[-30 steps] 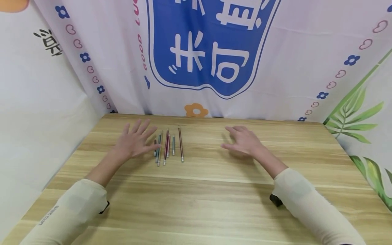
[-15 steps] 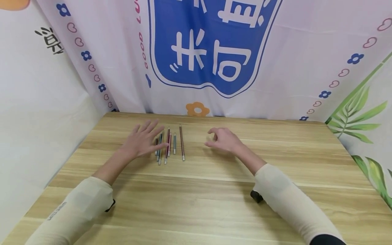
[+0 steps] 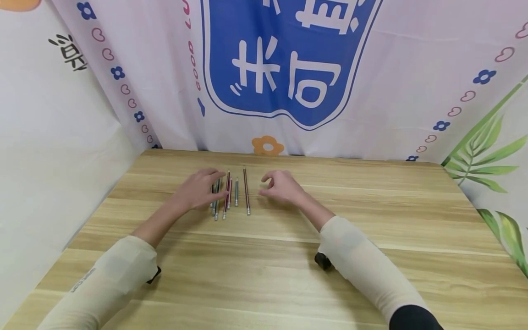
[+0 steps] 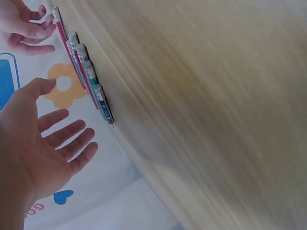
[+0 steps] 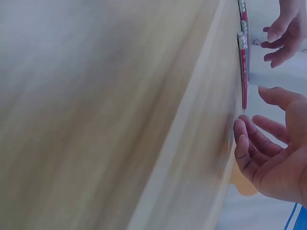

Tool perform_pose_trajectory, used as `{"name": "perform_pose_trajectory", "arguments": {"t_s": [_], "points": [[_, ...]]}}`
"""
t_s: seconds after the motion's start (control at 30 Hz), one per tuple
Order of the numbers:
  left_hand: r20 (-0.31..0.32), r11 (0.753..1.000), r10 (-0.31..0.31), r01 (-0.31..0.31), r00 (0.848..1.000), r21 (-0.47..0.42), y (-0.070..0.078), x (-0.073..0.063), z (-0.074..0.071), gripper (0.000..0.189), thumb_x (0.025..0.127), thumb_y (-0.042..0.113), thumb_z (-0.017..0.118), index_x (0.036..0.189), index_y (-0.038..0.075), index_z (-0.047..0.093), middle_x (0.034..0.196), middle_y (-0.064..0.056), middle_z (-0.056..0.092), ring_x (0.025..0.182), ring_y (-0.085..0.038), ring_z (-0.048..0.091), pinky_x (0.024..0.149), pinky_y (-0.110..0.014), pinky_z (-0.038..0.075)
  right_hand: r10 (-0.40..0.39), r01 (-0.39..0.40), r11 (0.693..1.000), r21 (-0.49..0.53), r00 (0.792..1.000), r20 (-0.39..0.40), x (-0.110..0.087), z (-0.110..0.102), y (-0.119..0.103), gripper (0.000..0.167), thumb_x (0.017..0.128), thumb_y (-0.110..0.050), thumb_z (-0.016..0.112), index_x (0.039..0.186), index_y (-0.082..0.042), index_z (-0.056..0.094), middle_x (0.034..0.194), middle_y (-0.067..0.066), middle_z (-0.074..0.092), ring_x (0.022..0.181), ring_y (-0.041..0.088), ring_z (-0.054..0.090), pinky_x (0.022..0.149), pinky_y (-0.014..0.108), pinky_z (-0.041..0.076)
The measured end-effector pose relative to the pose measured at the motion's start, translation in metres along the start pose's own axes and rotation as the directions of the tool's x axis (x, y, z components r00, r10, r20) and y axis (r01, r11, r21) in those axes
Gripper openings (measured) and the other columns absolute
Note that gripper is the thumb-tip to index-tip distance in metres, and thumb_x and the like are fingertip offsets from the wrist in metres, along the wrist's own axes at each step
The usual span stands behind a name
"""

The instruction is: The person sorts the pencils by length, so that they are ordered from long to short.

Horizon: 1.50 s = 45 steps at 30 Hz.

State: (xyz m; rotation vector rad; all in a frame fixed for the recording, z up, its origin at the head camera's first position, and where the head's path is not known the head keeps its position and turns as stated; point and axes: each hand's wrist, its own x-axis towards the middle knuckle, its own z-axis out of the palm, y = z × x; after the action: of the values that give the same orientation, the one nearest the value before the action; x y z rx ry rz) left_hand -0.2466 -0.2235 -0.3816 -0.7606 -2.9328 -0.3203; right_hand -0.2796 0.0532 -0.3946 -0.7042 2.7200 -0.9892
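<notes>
Several pencils with white eraser ends lie side by side on the wooden table, left of its middle. A red-and-dark pencil (image 3: 246, 192) lies apart at the right of the group, and a short teal pencil (image 3: 237, 192) is beside it. My left hand (image 3: 200, 190) hovers over the left pencils, hiding parts of them. In the left wrist view its fingers (image 4: 72, 136) are loosely bent, with nothing held. My right hand (image 3: 282, 187) is just right of the lone pencil, apart from it. Its fingers curve loosely with a gap to the thumb (image 5: 273, 96), holding nothing.
The wooden table (image 3: 264, 275) reaches back to a printed curtain (image 3: 173, 114) along its far edge. A white wall (image 3: 53, 183) borders the left side, and leaf-patterned cloth (image 3: 495, 174) hangs at the right.
My right hand has moved left toward the lone pencil, its fingers curving in. My left hand has shifted right over the pencils, and its spread fingers have drawn together. The pencils lie as before.
</notes>
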Motion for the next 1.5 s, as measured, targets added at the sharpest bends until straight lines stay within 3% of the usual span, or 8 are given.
{"name": "perform_pose_trajectory", "arguments": {"t_s": [0.23, 0.37, 0.47, 0.6, 0.73, 0.9, 1.1, 1.5], "points": [[0.04, 0.984, -0.058, 0.063, 0.998, -0.165, 0.005, 0.005, 0.0, 0.058, 0.094, 0.021, 0.075, 0.139, -0.009, 0.056, 0.143, -0.035, 0.053, 0.131, -0.052, 0.052, 0.113, -0.065, 0.043, 0.024, -0.025, 0.998, 0.053, 0.999, 0.024, 0.009, 0.012, -0.014, 0.039, 0.092, -0.016, 0.078, 0.125, 0.003, 0.068, 0.105, 0.015, 0.076, 0.095, 0.023, 0.073, 0.084, 0.03, 0.063], [0.063, 0.955, -0.085, 0.1, 0.994, -0.279, 0.006, 0.009, 0.0, 0.054, 0.092, 0.012, 0.076, 0.136, -0.012, 0.057, 0.136, -0.034, 0.058, 0.109, -0.043, 0.065, 0.097, -0.055, 0.058, 0.043, -0.044, 0.997, 0.065, 0.999, 0.025, 0.013, 0.017, -0.024, 0.037, 0.093, -0.011, 0.077, 0.125, 0.005, 0.067, 0.105, 0.016, 0.076, 0.092, 0.023, 0.073, 0.08, 0.028, 0.063], [0.087, 0.928, -0.106, 0.13, 0.991, -0.35, 0.006, 0.012, 0.001, 0.049, 0.091, 0.005, 0.075, 0.133, -0.015, 0.058, 0.127, -0.033, 0.063, 0.094, -0.035, 0.068, 0.082, -0.044, 0.063, 0.067, -0.068, 0.996, 0.063, 0.998, 0.021, 0.016, 0.023, -0.031, 0.036, 0.092, -0.008, 0.077, 0.124, 0.006, 0.067, 0.103, 0.015, 0.076, 0.085, 0.02, 0.072, 0.073, 0.026, 0.062], [0.113, 0.901, -0.126, 0.161, 0.986, -0.403, 0.008, 0.014, 0.001, 0.046, 0.089, -0.002, 0.073, 0.13, -0.016, 0.06, 0.117, -0.032, 0.066, 0.092, -0.033, 0.068, 0.084, -0.043, 0.063, 0.098, -0.099, 0.995, 0.032, 0.995, 0.009, 0.019, 0.029, -0.038, 0.035, 0.093, -0.009, 0.076, 0.124, 0.005, 0.067, 0.1, 0.013, 0.073, 0.072, 0.014, 0.067, 0.062, 0.022, 0.058], [0.136, 0.879, -0.151, 0.196, 0.979, -0.434, 0.009, 0.014, 0.002, 0.046, 0.086, -0.007, 0.073, 0.129, -0.016, 0.06, 0.116, -0.031, 0.066, 0.091, -0.03, 0.067, 0.087, -0.043, 0.063, 0.13, -0.13, 0.992, 0.001, 0.992, -0.002, 0.02, 0.033, -0.042, 0.035, 0.093, -0.012, 0.076, 0.125, 0.001, 0.068, 0.1, 0.011, 0.071, 0.06, 0.011, 0.06, 0.053, 0.021, 0.052], [0.163, 0.866, -0.193, 0.246, 0.968, -0.435, 0.009, 0.015, 0.004, 0.049, 0.085, -0.008, 0.072, 0.132, -0.015, 0.058, 0.119, -0.031, 0.065, 0.086, -0.026, 0.065, 0.082, -0.037, 0.063, 0.141, -0.142, 0.99, -0.021, 0.99, -0.017, 0.022, 0.036, -0.044, 0.032, 0.093, -0.011, 0.075, 0.122, 0.001, 0.069, 0.11, 0.015, 0.071, 0.06, 0.01, 0.059, 0.051, 0.02, 0.051], [0.162, 0.867, -0.203, 0.254, 0.966, -0.428, 0.009, 0.018, 0.006, 0.045, 0.086, -0.005, 0.073, 0.129, -0.015, 0.061, 0.111, -0.027, 0.067, 0.085, -0.026, 0.066, 0.08, -0.035, 0.063, 0.165, -0.165, 0.986, 0.016, 0.986, -0.032, 0.019, 0.037, -0.042, 0.011, 0.09, -0.004, 0.075, 0.096, -0.002, 0.066, 0.08, 0.01, 0.065, 0.059, 0.015, 0.058, 0.05, 0.024, 0.053], [0.132, 0.886, -0.2, 0.236, 0.971, -0.398, 0.011, 0.022, 0.008, 0.04, 0.089, -0.002, 0.074, 0.125, -0.015, 0.063, 0.107, -0.024, 0.068, 0.095, -0.033, 0.065, 0.089, -0.045, 0.06, 0.24, -0.24, 0.971, 0.007, 0.97, -0.027, 0.022, 0.036, -0.041, 0.022, 0.088, -0.006, 0.075, 0.07, -0.008, 0.061, 0.064, 0.004, 0.063, 0.052, 0.015, 0.058, 0.044, 0.024, 0.05]]}}
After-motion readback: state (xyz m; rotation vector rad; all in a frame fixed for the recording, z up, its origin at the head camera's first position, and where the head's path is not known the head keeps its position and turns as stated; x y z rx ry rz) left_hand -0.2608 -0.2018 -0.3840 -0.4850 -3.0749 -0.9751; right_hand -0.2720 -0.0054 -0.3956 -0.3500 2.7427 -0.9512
